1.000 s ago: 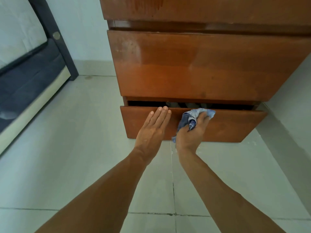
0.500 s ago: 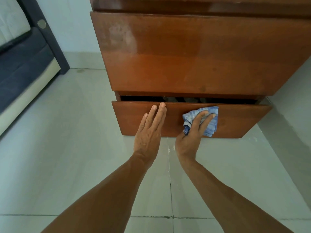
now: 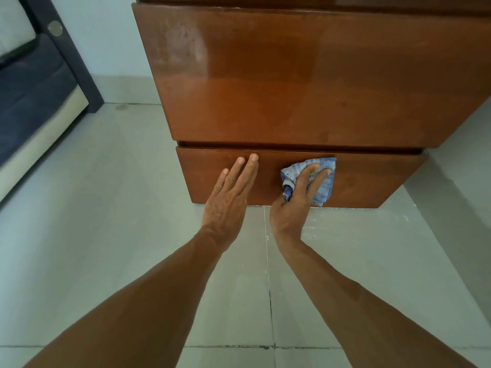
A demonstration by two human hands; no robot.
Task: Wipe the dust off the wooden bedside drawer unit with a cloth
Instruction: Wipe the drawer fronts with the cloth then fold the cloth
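Pale grey floor tiles [image 3: 106, 235] fill the lower frame, crossed by a dark grout line [image 3: 269, 288] running up the middle and another across the bottom. White specks [image 3: 345, 229] dot the tile right of centre. At the upper left a dark post [image 3: 77, 65] bears a round metal disc [image 3: 55, 27]. Left of it lies a dark blue padded side [image 3: 32, 83] over a cream band [image 3: 39, 144]. A pale wall [image 3: 111, 35] with a skirting strip [image 3: 127, 88] stands behind.

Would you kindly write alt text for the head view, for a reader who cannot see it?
A person's right hand presses a blue checked cloth against the bottom drawer front of a wooden bedside unit, while the left hand lies flat on the same front. The unit stands on pale floor tiles.
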